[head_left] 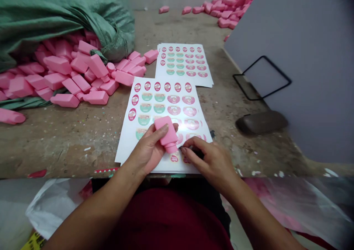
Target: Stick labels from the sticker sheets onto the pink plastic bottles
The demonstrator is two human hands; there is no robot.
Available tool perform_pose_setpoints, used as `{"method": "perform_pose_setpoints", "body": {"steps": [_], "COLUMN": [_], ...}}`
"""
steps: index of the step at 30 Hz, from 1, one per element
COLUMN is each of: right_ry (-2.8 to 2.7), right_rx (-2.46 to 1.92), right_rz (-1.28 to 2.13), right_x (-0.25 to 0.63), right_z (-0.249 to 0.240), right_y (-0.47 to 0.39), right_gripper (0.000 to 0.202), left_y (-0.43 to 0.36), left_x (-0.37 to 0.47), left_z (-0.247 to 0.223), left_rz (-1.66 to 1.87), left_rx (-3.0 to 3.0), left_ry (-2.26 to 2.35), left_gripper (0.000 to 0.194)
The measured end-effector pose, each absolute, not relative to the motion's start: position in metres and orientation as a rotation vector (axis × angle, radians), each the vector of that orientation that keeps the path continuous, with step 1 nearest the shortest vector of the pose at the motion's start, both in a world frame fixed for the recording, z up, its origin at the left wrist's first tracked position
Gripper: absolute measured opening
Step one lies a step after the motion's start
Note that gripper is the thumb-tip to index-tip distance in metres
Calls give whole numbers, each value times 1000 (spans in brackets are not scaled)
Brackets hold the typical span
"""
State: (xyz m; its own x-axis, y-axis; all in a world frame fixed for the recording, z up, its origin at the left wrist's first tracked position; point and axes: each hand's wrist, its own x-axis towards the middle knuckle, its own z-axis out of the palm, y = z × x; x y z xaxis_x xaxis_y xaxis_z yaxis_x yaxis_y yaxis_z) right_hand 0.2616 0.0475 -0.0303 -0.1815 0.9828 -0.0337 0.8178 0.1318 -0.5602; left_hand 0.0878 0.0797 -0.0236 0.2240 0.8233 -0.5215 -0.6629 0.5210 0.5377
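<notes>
My left hand (149,146) is closed around a small pink plastic bottle (166,132), tilted with its neck toward me and its flat face up. Just right of the bottle's neck, my right hand (208,158) has thumb and forefinger pinched together. A slim dark tool (198,152) shows partly between its fingers, its kind unclear. Both hands are over a stack of white label sheets (125,143) printed with green, pink and dark pink stickers. Part of the lower sticker rows is hidden by the hands and bottle.
A green sack (110,25) spills many pink bottles (58,63) at the left. More label sheets (184,63) lie behind the front stack. Another bottle pile (232,8) is at the back right. A dark spectacle case (262,122) and a grey panel with a black wire frame (276,91) stand right.
</notes>
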Motion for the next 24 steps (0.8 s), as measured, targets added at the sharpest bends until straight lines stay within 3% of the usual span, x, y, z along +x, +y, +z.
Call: {"method": "perform_pose_setpoints", "body": {"steps": [3, 8, 12, 14, 19, 24], "right_ry": [-2088, -2237, -2216, -2125, -1602, -1422], "right_rx": [-1726, -1713, -1720, -1767, -1626, -1509], "right_rz": [670, 297, 214, 341, 1115, 1206], "right_x": [263, 259, 253, 253, 268, 270], "right_z": [-29, -33, -37, -35, -20, -4], "right_y": [45, 41, 45, 48, 54, 57], "right_gripper": [19, 18, 23, 26, 33, 31], "left_y": [80, 79, 79, 80, 81, 72], "left_x": [86, 85, 86, 86, 84, 87], "left_z": [-25, -28, -27, -26, -24, -20], "left_rz": [1043, 1045, 1028, 1020, 1022, 1005], "left_rx": [191, 182, 199, 197, 173, 374], "left_ry": [838, 821, 817, 819, 872, 882], "left_gripper": [24, 27, 29, 29, 21, 29]}}
